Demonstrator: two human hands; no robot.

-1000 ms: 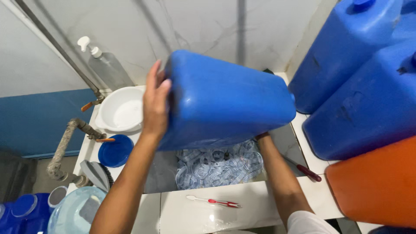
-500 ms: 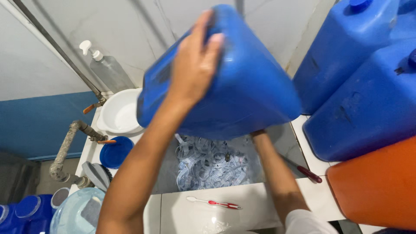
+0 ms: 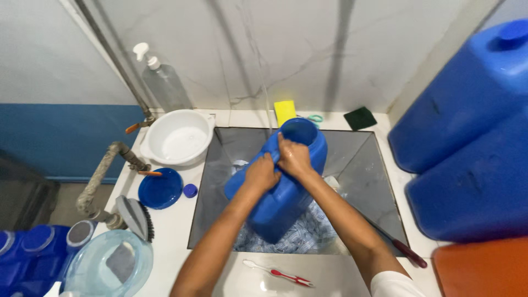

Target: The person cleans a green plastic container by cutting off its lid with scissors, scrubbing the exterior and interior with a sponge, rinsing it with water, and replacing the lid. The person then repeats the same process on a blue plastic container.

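Starting at the far left, stacked blue lids [image 3: 25, 250] and a clear round lid [image 3: 107, 267] lie at the lower edge, with a scrubbing brush [image 3: 137, 217] just above the clear lid. A bent pipe [image 3: 102, 173] with an orange-handled tap runs along the blue wall. On the white table [image 3: 176, 231] sit a round blue lid [image 3: 160, 188], a small blue cap [image 3: 190, 190] just beside it, and a white basin [image 3: 179, 142]; a clear pump bottle [image 3: 165, 82] stands behind the basin against the wall. At centre, a dark square sink [image 3: 363, 165] holds a blue jerrycan [image 3: 283, 187], tilted with its wide open mouth pointing up and away and its base resting on patterned cloth [image 3: 300, 236] in the sink bottom. Left hand [image 3: 261, 175]: fingers curled closed over the jerrycan's upper shoulder. Right hand [image 3: 294, 157]: closed in a grip on the jerrycan just below the mouth, touching the left hand. A yellow sponge [image 3: 285, 111] and a green scouring pad [image 3: 360, 118] lie on the rear ledge. A red-and-white toothbrush [image 3: 280, 272] lies on the front ledge; a dark-bladed knife with a red handle [image 3: 399, 247] rests on the sink's right edge. At right stand large blue containers [image 3: 467, 137], with an orange one [image 3: 484, 269] below them.
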